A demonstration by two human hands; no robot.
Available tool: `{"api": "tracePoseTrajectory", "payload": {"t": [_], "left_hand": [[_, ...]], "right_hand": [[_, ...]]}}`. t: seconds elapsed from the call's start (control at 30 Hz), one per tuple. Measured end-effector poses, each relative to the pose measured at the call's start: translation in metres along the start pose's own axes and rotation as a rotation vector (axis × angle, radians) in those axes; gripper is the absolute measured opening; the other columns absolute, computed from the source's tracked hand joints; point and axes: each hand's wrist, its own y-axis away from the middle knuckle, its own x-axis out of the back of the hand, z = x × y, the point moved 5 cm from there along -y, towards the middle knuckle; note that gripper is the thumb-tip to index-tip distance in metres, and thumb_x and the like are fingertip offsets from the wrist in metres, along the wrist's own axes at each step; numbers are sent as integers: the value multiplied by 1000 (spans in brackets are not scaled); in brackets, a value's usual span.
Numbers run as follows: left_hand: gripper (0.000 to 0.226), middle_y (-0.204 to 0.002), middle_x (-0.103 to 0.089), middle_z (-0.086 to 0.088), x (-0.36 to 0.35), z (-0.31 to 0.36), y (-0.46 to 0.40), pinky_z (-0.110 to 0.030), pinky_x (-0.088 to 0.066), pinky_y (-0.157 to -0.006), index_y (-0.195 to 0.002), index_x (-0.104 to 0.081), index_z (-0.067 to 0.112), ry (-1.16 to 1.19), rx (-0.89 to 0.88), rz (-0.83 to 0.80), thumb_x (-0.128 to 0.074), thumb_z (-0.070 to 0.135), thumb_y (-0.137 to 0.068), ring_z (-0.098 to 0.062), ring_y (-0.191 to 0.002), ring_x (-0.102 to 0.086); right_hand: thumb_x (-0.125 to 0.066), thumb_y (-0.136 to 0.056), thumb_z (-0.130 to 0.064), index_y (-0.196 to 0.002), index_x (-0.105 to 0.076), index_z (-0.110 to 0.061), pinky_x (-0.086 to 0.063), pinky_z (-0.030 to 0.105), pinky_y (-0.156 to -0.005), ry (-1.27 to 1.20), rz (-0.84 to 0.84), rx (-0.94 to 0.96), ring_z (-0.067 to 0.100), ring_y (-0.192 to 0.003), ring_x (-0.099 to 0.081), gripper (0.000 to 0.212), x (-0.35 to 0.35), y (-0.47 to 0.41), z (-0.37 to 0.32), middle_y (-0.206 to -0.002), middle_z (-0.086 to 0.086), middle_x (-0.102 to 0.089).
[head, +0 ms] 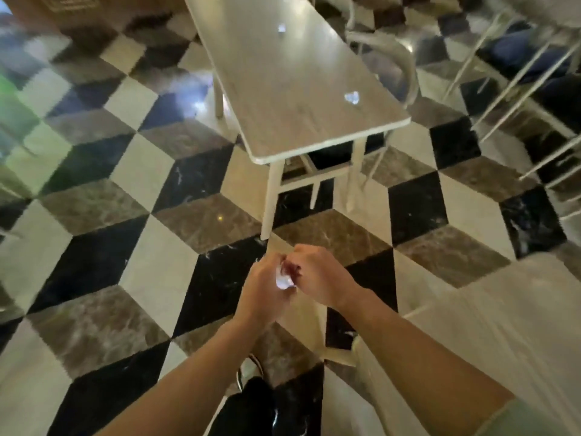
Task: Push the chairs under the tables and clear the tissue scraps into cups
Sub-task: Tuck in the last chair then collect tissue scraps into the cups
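Tissue scrap [284, 282] pinched between left hand [267, 287] and right hand [317, 275], both grips closed on it, above checkered floor [125, 184].

Open floor [125, 247] before table [283, 89]

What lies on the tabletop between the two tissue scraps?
Nothing: in the head view the table is bare between the near tissue scrap and the far tissue scrap.
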Motion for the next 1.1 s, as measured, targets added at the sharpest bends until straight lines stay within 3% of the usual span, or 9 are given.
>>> {"api": "tracePoseTrajectory", "payload": {"t": [0.27, 0.4, 0.5, 0.6, 0.7, 0.77, 0.83, 0.93, 1.1], "left_hand": [[16, -105, -63, 4, 100, -62, -147, -35, -53, -89, -101, -69, 22, -68, 52, 35, -74, 26, -85, -19, -97, -59], [37, -116, -65, -1, 118, -52, -244, -28, -45, -92, -117, -65, 18, -118, -12, 4, -77, 16, -82, -22, -109, -59], [60, -121, -64, -1, 124, -34, -342, -33, -48, -87, -133, -52, 21, -43, -57, -42, -79, 10, -80, -22, -108, -60], [79, -122, -62, 4, 128, -23, -436, -37, -49, -92, -146, -39, 28, -11, -59, -69, -80, 13, -80, -20, -107, -57], [74, -123, -61, 5, 114, -17, -553, -40, -48, -96, -142, -45, 23, -49, -5, -133, -80, 20, -77, -24, -112, -58], [64, -123, -63, 0, 110, -7, -591, -39, -48, -94, -133, -54, 20, -50, -65, -141, -81, 20, -74, -27, -113, -59], [57, -125, -64, -2, 96, 1, -651, -40, -47, -96, -127, -59, 17, -77, -119, -182, -82, 16, -75, -28, -115, -60], [65, -127, -66, -2, 91, 10, -696, -40, -43, -103, -136, -56, 14, -128, -208, -208, -82, 13, -76, -27, -120, -58], [66, -125, -67, -2, 87, 13, -773, -39, -43, -104, -137, -57, 13, -73, -275, -247, -82, 13, -76, -23, -118, -59]], "right_hand": [[-49, -100, -27, -110, -70, -16, -51, 44, -83, 339, -349, -42, 28, -96, -59, 26, -1, -188, -27, -99, 8, -72], [-49, -94, -13, -123, -68, -22, -54, 43, -86, 281, -477, -143, 31, -105, -65, 35, 11, -269, 9, -113, 9, -71], [-52, -94, -5, -124, -72, -20, -54, 47, -94, 147, -284, -189, 30, -108, -68, 39, 47, -339, 60, -125, 7, -71], [-49, -93, 0, -108, -79, -12, -55, 44, -82, -66, 142, -236, 29, -90, -69, 36, 93, -393, 127, -107, 10, -75], [-59, -90, -11, -97, -78, -11, -48, 32, -76, -306, 576, -625, 22, -87, -67, 20, 137, -440, 239, -98, 9, -75], [-59, -92, -18, -112, -71, -12, -43, 30, -76, -302, 726, -905, 29, -97, -67, 24, 156, -441, 294, -115, 13, -70], [-63, -94, -21, -134, -56, -10, -42, 31, -80, -282, 785, -1158, 34, -106, -62, 42, 175, -450, 360, -137, 19, -52], [-68, -92, -23, -145, -47, -11, -40, 29, -82, -239, 717, -1238, 29, -104, -57, 58, 180, -454, 404, -145, 20, -41], [-76, -85, -13, -99, -80, -8, -47, 30, -77, -116, 587, -1117, 33, -94, -71, 15, 169, -512, 417, -100, 16, -76]]}}
